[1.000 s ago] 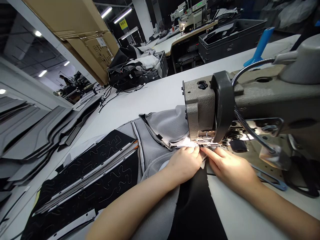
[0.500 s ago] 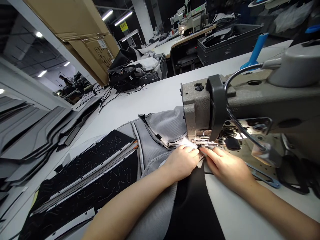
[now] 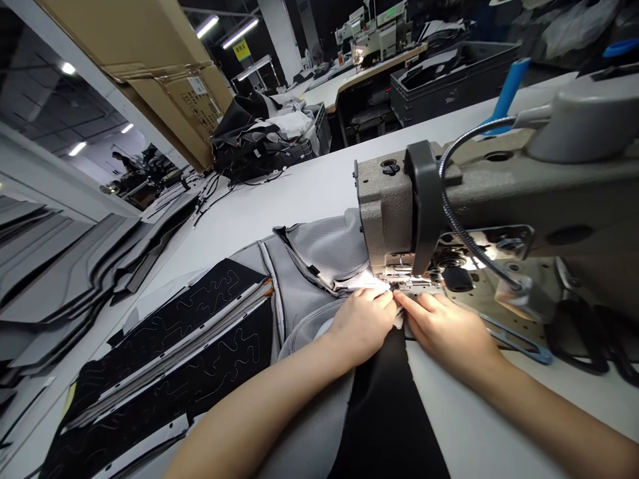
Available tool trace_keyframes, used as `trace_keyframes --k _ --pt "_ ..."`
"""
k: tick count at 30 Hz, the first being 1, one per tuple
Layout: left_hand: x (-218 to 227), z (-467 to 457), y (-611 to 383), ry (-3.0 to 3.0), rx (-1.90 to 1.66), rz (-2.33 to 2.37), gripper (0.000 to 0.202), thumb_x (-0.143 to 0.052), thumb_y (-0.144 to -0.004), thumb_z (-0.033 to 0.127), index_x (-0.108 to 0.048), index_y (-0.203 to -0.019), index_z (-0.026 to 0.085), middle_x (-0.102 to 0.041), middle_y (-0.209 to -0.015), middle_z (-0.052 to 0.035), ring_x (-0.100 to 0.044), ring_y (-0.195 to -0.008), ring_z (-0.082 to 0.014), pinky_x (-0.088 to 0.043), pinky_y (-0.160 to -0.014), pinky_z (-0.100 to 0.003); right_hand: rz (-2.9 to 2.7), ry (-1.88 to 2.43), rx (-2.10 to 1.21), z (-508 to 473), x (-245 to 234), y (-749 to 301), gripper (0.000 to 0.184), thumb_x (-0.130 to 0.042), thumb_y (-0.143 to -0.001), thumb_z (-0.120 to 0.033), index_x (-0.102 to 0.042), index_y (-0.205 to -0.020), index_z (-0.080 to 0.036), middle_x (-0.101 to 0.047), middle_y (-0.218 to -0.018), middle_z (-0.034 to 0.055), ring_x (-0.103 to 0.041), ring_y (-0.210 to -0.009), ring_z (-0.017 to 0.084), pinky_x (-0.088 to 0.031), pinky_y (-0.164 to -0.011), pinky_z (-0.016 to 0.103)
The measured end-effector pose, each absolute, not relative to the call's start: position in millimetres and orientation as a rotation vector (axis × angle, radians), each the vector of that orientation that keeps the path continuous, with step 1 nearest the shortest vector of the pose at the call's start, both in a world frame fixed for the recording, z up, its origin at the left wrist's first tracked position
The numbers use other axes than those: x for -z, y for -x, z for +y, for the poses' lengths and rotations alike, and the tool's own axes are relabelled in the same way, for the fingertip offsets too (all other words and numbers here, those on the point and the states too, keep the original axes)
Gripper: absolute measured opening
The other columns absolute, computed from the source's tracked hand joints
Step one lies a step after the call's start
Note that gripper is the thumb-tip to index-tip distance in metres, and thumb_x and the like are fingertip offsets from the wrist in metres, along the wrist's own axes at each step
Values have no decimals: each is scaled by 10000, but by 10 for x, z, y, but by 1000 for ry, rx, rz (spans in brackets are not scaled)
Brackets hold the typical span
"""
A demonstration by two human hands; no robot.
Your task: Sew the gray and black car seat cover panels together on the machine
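A grey sewn fabric cover (image 3: pixel 324 243) lies across the worktable, its seam edge running under the lit foot area of a sewing machine (image 3: pixel 499 186). My left hand (image 3: pixel 364 322), with curled fingers, grips the cover just in front of the needle area. Close beside it on the right, my right hand (image 3: pixel 449 329) holds the fabric edge; its forefinger reaches forward to the foot and its thumb is mostly hidden. Below both hands hangs a black cloth piece (image 3: pixel 392 412). Black panels (image 3: pixel 234 346) with wavy stitching belong to the left part of the cover. Fingers hide the stitching point.
Scissors with black handles (image 3: pixel 579 336) and a light-blue slim tool (image 3: pixel 524 342) lie right of my hand. Stacked grey panels (image 3: pixel 54 266) stand left. A heap of dark pieces (image 3: pixel 259 136) and a cardboard box (image 3: pixel 164 86) are behind; a grey crate (image 3: pixel 449 90) stands farther back.
The view has shifted slightly, so the machine appears a little further left and higher. Both hands stay on the fabric at the foot, with almost the same grip.
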State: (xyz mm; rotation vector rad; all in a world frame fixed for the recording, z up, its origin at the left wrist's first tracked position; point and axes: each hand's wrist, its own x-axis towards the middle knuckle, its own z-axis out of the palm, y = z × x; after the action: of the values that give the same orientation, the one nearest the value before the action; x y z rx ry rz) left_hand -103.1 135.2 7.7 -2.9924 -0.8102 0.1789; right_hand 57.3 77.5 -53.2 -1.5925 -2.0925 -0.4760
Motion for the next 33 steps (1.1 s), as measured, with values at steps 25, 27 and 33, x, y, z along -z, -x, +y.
trace_keyframes --k 25,27,33 --pt "-528 1057 1410 2835 -232 -891 175 -403 -884 70 -529 -795 153 -545 -786 -48 -527 -765 -203 -472 -674 -313 -2425 948 -393 554 285 -452 607 -441 -750 -101 -433 -1355 -147 -519 -1289 120 -394 -1244 259 -230 -1089 492" --pt "-621 1083 1414 2878 -277 -844 183 -399 -869 47 -524 -791 157 -556 -796 -47 -534 -804 -201 -471 -711 -307 -2487 912 -376 514 311 -392 663 -466 -726 -135 -401 -1385 -132 -458 -1381 120 -318 -1317 274 -111 -1131 516" --pt "-518 1092 1082 2985 -539 -972 180 -392 -865 100 -530 -959 167 -620 -864 -59 -589 -789 -210 -473 -677 -309 -2462 992 -43 422 429 -194 406 -523 -771 -186 -597 -1153 -71 -616 -1133 176 -507 -1107 297 -350 -1008 454"
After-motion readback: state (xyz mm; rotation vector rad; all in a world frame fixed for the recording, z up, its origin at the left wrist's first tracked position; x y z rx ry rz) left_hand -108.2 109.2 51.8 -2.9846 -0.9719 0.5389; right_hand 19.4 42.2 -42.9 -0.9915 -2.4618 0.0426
